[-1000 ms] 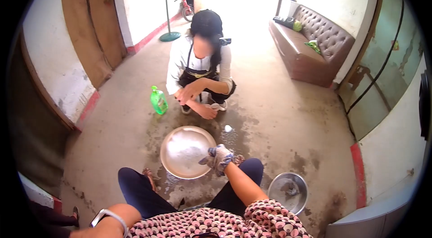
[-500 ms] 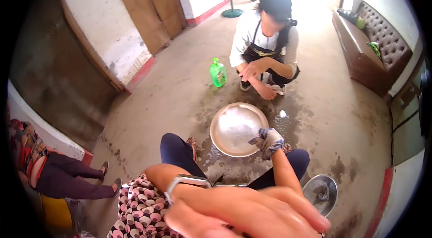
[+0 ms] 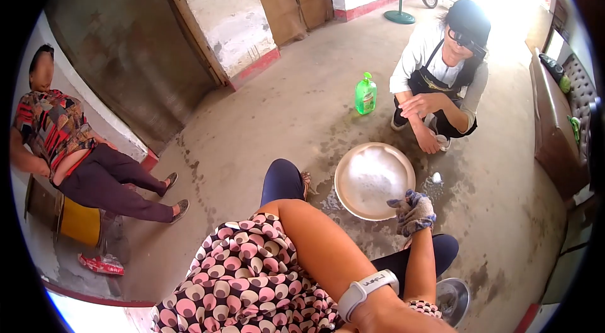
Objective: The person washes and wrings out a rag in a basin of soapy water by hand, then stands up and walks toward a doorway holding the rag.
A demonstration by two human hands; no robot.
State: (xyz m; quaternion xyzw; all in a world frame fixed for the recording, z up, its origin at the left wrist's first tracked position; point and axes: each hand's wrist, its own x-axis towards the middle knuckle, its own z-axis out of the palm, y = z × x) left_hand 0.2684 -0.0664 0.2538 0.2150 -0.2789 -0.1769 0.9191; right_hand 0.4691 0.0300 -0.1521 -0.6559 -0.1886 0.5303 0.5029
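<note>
My right hand [image 3: 414, 212], in a wet grey and blue cloth glove, is held over the right rim of a wide basin [image 3: 341, 189] of foamy water. Its fingers look curled in, with one glove tip pointing left; I see nothing held in it. My left arm, with a white wristwatch [image 3: 368, 294], reaches across my body to the right. Only the back of my left hand [image 3: 409, 321] shows at the bottom edge, near my right upper arm; its fingers are hidden. A small white object [image 3: 437, 177] lies on the wet floor beside the basin.
A person [image 3: 441, 74] in a black cap squats beyond the basin, near a green pump bottle [image 3: 365, 93]. Another person [image 3: 69, 137] is at the left. A metal bowl [image 3: 463, 301] lies at lower right, and a brown sofa [image 3: 554, 125] stands far right.
The view has swung left, so the basin and squatting person appear further right. My left hand has dropped mostly out of view at the bottom. My gloved hand stays by the basin rim.
</note>
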